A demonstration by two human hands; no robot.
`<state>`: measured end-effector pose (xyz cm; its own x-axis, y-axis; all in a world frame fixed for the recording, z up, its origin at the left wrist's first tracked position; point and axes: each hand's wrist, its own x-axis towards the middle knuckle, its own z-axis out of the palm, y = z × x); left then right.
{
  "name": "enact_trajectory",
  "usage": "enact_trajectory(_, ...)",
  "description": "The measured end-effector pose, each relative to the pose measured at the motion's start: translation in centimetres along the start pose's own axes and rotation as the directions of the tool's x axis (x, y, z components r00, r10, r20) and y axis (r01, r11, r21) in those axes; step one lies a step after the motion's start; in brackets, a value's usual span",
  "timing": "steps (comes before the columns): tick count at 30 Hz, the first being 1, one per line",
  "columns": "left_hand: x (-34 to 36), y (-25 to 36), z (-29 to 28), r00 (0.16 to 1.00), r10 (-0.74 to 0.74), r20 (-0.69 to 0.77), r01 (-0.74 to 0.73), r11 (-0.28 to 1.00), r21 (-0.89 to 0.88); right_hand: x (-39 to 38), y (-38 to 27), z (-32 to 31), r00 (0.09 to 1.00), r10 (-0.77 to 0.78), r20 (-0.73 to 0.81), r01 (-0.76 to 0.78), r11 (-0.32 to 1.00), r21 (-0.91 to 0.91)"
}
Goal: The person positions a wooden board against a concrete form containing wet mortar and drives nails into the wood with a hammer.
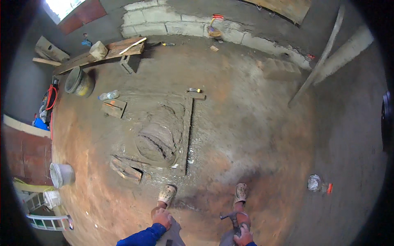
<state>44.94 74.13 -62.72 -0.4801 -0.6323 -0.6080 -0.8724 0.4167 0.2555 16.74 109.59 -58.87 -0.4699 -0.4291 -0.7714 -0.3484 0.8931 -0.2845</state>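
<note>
My left hand (163, 219) rests on my left knee with its fingers draped over it, holding nothing. By my right leg, my right hand (243, 235) grips a claw hammer (234, 220) by its handle, head up. Ahead of my feet a mound of wet mortar (156, 137) sits on a mortar-smeared patch, with a wooden strip (188, 135) along its right side. A mortar-caked wooden piece (125, 169) lies at the patch's near left corner. Past the mound's left side are a hand float (113, 108) and a clear plastic bottle (108, 95).
Buckets stand at left: one mortar-stained (84, 84), one white (62, 175). A plank (98, 56) rests on a hollow block (129, 64). A small yellow-handled tool (194, 90) lies past the strip. A pole (320, 57) leans at right. A ladder (49, 222) shows at lower left.
</note>
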Motion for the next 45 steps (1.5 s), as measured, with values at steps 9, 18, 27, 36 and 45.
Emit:
enact_trajectory(9,1.1,1.0,-0.2,0.998,0.052,-0.046,-0.051,0.999,0.020,-0.2,-2.0,-2.2,0.999,0.006,0.054,-0.005,1.000,-0.005)
enact_trajectory(18,2.0,-0.5,1.4,0.995,0.080,-0.064,-0.081,0.997,-0.014,0.0,-1.6,-1.1,0.999,-0.015,0.031,0.015,1.000,-0.002)
enact_trajectory(27,2.0,-0.7,0.5,0.998,0.058,-0.013,-0.059,0.998,-0.024,1.0,-2.6,-1.6,0.994,0.048,0.096,-0.048,0.999,-0.003)
enact_trajectory(36,2.6,0.0,0.5,0.994,0.098,-0.039,-0.099,0.995,-0.018,1.1,-1.4,-1.0,0.999,-0.002,0.044,0.001,1.000,0.006)
enact_trajectory(45,3.1,0.7,-0.6,0.998,0.068,0.000,-0.068,0.996,-0.052,1.3,-4.4,-3.4,0.995,0.036,0.096,-0.036,0.999,0.001)
